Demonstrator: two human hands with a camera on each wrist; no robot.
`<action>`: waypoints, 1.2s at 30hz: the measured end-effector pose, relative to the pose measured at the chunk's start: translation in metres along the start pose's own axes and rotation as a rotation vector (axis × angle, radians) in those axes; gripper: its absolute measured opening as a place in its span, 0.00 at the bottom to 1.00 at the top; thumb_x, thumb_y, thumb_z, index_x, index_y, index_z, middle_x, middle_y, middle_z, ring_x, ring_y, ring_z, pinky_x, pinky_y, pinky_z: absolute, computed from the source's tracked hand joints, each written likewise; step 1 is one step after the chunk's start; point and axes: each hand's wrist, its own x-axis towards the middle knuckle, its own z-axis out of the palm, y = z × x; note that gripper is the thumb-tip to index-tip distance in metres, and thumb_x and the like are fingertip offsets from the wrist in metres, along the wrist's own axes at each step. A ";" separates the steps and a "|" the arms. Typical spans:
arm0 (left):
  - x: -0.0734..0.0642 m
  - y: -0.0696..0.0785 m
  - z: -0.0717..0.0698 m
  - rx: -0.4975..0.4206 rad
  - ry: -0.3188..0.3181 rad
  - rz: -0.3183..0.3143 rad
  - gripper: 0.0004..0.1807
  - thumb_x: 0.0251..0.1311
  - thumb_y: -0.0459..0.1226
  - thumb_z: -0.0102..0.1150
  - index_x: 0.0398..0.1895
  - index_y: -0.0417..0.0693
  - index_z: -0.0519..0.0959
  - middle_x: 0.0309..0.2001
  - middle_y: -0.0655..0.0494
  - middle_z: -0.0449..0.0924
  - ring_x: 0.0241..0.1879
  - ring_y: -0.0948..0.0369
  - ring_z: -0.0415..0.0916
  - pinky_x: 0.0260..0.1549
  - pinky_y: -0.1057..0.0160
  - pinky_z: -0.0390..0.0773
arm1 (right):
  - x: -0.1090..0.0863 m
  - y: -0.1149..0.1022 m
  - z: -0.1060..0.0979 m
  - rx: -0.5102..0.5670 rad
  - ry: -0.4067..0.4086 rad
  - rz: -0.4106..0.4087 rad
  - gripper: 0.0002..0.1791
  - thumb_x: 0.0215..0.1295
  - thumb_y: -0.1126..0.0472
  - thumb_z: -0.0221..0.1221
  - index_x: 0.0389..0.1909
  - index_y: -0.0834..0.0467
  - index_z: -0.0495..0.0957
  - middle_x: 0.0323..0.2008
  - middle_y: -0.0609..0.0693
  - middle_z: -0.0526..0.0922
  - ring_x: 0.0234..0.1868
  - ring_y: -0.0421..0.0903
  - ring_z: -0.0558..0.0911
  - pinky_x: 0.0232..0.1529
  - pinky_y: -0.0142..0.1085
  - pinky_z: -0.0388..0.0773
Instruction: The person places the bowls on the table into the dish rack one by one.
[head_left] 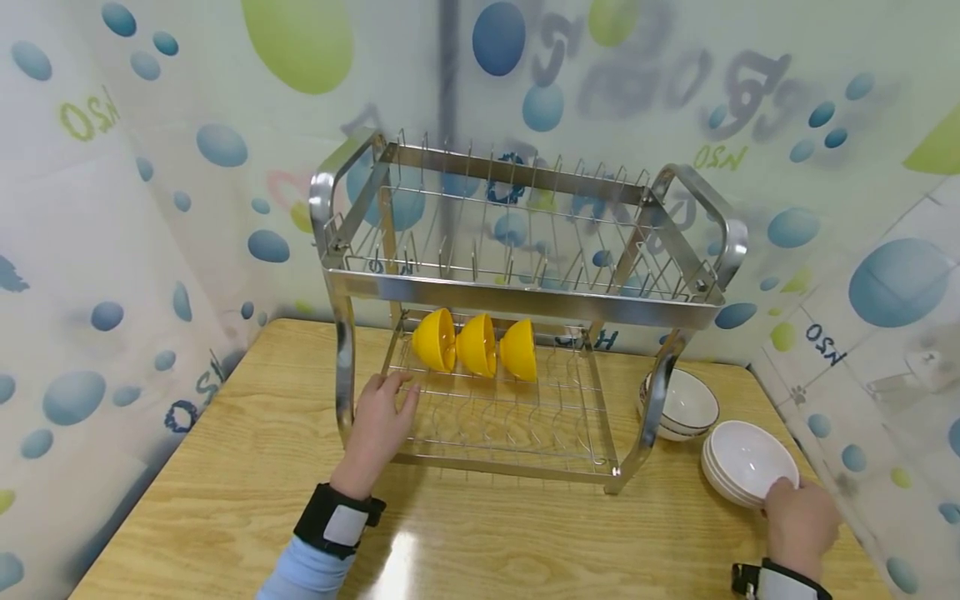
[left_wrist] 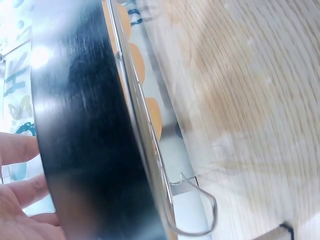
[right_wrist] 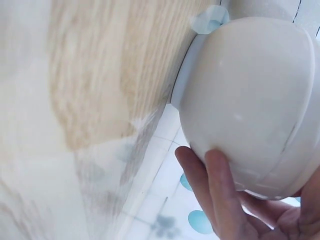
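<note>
Three yellow bowls [head_left: 476,345] stand on their sides in a row on the lower tier of the metal dish rack [head_left: 525,292]. My left hand [head_left: 378,429] is at the left front of that tier, fingers loosely bent and holding nothing. In the left wrist view, a dark band of the rack [left_wrist: 90,120] partly hides the left fingers [left_wrist: 22,192]. At the right, my right hand [head_left: 802,521] grips a stack of white bowls [head_left: 750,458] at its near right side. The right wrist view shows fingers [right_wrist: 220,175] against the outside of the white bowls [right_wrist: 245,105].
Behind the white stack, more white bowls with a dark rim line [head_left: 686,400] stand beside the rack's right leg. The upper tier [head_left: 517,225] has upright wire dividers. A wooden table [head_left: 480,542] lies beneath everything, with patterned walls behind and at both sides.
</note>
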 end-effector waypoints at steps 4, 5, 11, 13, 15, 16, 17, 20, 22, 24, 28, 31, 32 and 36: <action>0.001 0.001 0.002 -0.003 0.001 0.004 0.16 0.64 0.39 0.56 0.48 0.36 0.78 0.44 0.36 0.77 0.44 0.43 0.75 0.38 0.47 0.78 | 0.001 0.000 0.001 -0.041 0.026 -0.028 0.27 0.70 0.59 0.34 0.60 0.74 0.64 0.58 0.75 0.66 0.55 0.73 0.66 0.54 0.61 0.63; 0.001 0.002 0.002 -0.002 0.002 0.004 0.16 0.63 0.39 0.56 0.48 0.36 0.78 0.45 0.36 0.77 0.45 0.42 0.75 0.40 0.46 0.78 | 0.001 0.001 0.001 -0.038 0.029 -0.031 0.27 0.70 0.59 0.34 0.61 0.74 0.64 0.59 0.75 0.65 0.56 0.73 0.65 0.54 0.61 0.63; 0.002 0.003 0.004 -0.002 0.003 0.013 0.17 0.64 0.41 0.55 0.47 0.35 0.79 0.47 0.35 0.77 0.48 0.40 0.74 0.45 0.44 0.76 | 0.002 0.001 0.001 -0.006 0.072 -0.058 0.28 0.72 0.57 0.33 0.65 0.69 0.61 0.62 0.72 0.63 0.58 0.73 0.64 0.56 0.62 0.62; 0.002 0.003 0.005 0.001 0.006 0.015 0.17 0.64 0.40 0.56 0.47 0.36 0.79 0.47 0.36 0.78 0.48 0.41 0.74 0.45 0.44 0.76 | 0.002 0.000 0.001 0.008 0.091 -0.064 0.28 0.72 0.56 0.32 0.66 0.67 0.60 0.62 0.72 0.63 0.59 0.73 0.64 0.57 0.63 0.62; 0.003 0.004 0.005 0.003 0.007 0.012 0.16 0.64 0.41 0.56 0.47 0.36 0.79 0.46 0.36 0.78 0.47 0.41 0.75 0.45 0.45 0.76 | 0.002 0.000 0.001 0.016 0.110 -0.063 0.28 0.73 0.55 0.32 0.67 0.66 0.60 0.62 0.71 0.64 0.59 0.72 0.64 0.57 0.63 0.62; 0.003 0.004 0.005 0.003 0.008 0.011 0.16 0.64 0.40 0.55 0.46 0.36 0.79 0.46 0.36 0.78 0.47 0.41 0.75 0.45 0.45 0.76 | 0.002 -0.001 0.001 0.015 0.117 -0.062 0.28 0.73 0.54 0.32 0.67 0.65 0.61 0.62 0.71 0.64 0.59 0.72 0.64 0.57 0.63 0.62; 0.003 0.004 0.005 0.004 0.007 0.007 0.16 0.64 0.40 0.55 0.46 0.36 0.79 0.46 0.37 0.78 0.47 0.42 0.75 0.45 0.45 0.76 | 0.002 -0.001 0.001 0.015 0.124 -0.060 0.28 0.73 0.54 0.31 0.66 0.65 0.61 0.62 0.71 0.65 0.59 0.72 0.65 0.56 0.63 0.63; 0.004 0.006 0.006 0.005 -0.003 0.004 0.17 0.65 0.41 0.54 0.47 0.36 0.79 0.47 0.36 0.78 0.48 0.41 0.74 0.46 0.45 0.76 | 0.001 -0.001 0.001 0.016 0.138 -0.057 0.29 0.73 0.53 0.32 0.66 0.65 0.62 0.61 0.71 0.66 0.59 0.72 0.65 0.56 0.63 0.64; 0.004 0.008 0.007 0.002 -0.006 0.006 0.18 0.65 0.41 0.54 0.48 0.36 0.78 0.48 0.37 0.78 0.50 0.41 0.74 0.48 0.45 0.75 | 0.001 -0.001 0.001 0.017 0.147 -0.060 0.29 0.74 0.52 0.32 0.66 0.65 0.62 0.61 0.70 0.66 0.59 0.72 0.66 0.55 0.63 0.64; 0.005 0.010 0.008 0.000 -0.003 0.014 0.18 0.65 0.41 0.53 0.49 0.36 0.79 0.48 0.38 0.78 0.50 0.42 0.74 0.49 0.45 0.75 | 0.001 -0.002 0.001 0.020 0.155 -0.064 0.29 0.74 0.51 0.32 0.66 0.64 0.63 0.61 0.70 0.66 0.59 0.72 0.66 0.55 0.64 0.64; 0.006 0.013 0.009 -0.014 0.002 0.020 0.18 0.66 0.42 0.53 0.49 0.37 0.79 0.48 0.39 0.78 0.50 0.44 0.74 0.50 0.47 0.76 | 0.000 -0.004 0.001 0.017 0.183 -0.067 0.29 0.74 0.51 0.31 0.65 0.64 0.63 0.60 0.70 0.67 0.59 0.71 0.66 0.54 0.63 0.64; 0.007 0.015 0.011 -0.019 0.003 0.014 0.18 0.65 0.42 0.54 0.50 0.37 0.78 0.48 0.39 0.78 0.50 0.44 0.74 0.50 0.47 0.76 | 0.001 -0.007 0.002 0.019 0.194 -0.058 0.30 0.75 0.51 0.30 0.66 0.65 0.62 0.61 0.69 0.67 0.60 0.70 0.66 0.56 0.62 0.64; 0.007 0.015 0.012 -0.018 0.007 0.017 0.18 0.65 0.42 0.54 0.49 0.37 0.78 0.48 0.39 0.79 0.50 0.44 0.75 0.49 0.47 0.76 | 0.001 -0.008 0.002 0.018 0.196 -0.057 0.30 0.75 0.51 0.30 0.66 0.66 0.62 0.61 0.69 0.67 0.60 0.70 0.66 0.56 0.62 0.64; 0.008 0.017 0.016 -0.023 0.030 0.028 0.16 0.64 0.40 0.56 0.47 0.36 0.79 0.46 0.40 0.80 0.48 0.45 0.76 0.48 0.48 0.76 | 0.002 -0.008 0.003 0.028 0.214 -0.072 0.30 0.75 0.50 0.29 0.66 0.65 0.62 0.61 0.69 0.67 0.60 0.70 0.66 0.56 0.62 0.63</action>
